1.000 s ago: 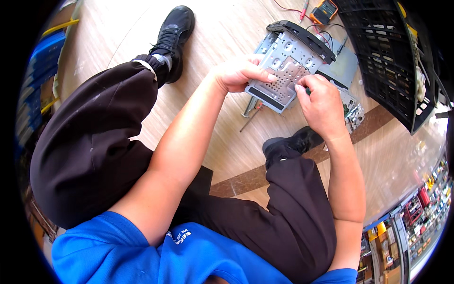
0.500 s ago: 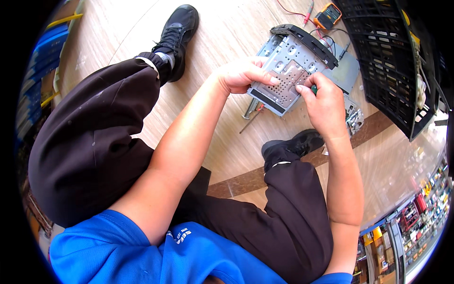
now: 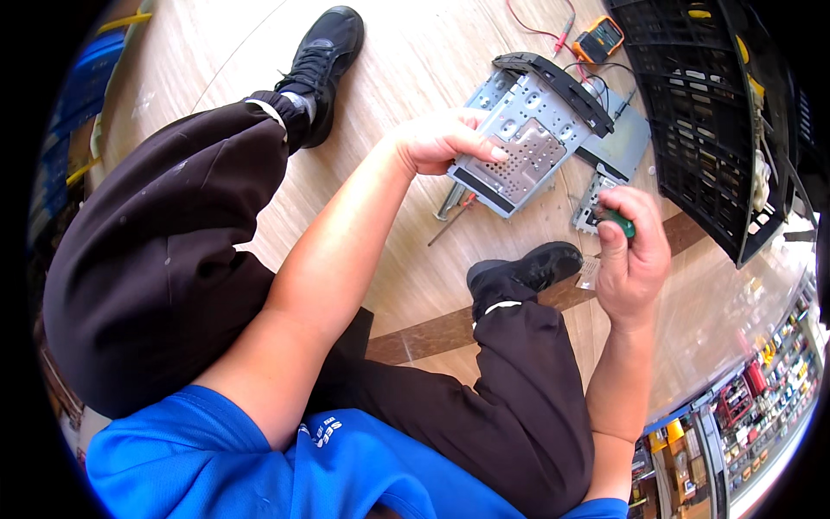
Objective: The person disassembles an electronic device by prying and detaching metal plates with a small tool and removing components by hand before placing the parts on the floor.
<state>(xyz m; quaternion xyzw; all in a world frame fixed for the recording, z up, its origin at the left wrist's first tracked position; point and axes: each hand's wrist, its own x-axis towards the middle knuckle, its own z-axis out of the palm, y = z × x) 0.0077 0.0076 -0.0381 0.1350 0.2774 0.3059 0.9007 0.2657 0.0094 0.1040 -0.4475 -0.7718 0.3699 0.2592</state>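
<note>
My left hand [image 3: 439, 145] grips the left side of a silver metal device chassis [image 3: 536, 108], thumb on top beside a perforated plate [image 3: 524, 156]. The chassis is tilted, and a curved black front panel [image 3: 558, 82] runs along its far end. To the right, my right hand [image 3: 638, 259] is closed around a green-handled screwdriver [image 3: 617, 223], apart from the chassis; most of its shaft is hard to make out. Beneath and beside that hand lies a metal-framed circuit part [image 3: 591, 197] on the floor.
A flat grey metal panel [image 3: 627, 137] lies right of the chassis. An orange multimeter [image 3: 598, 40] with a red probe [image 3: 562, 36] rests at the far side. A black plastic crate [image 3: 709, 112] stands at right. A thin red-handled screwdriver [image 3: 451, 218] lies near the chassis, my shoe [image 3: 527, 264] nearby.
My right hand has pulled away from the perforated plate, moving right and toward me with the green-handled screwdriver. My left hand still holds the chassis, nearly in the same place.
</note>
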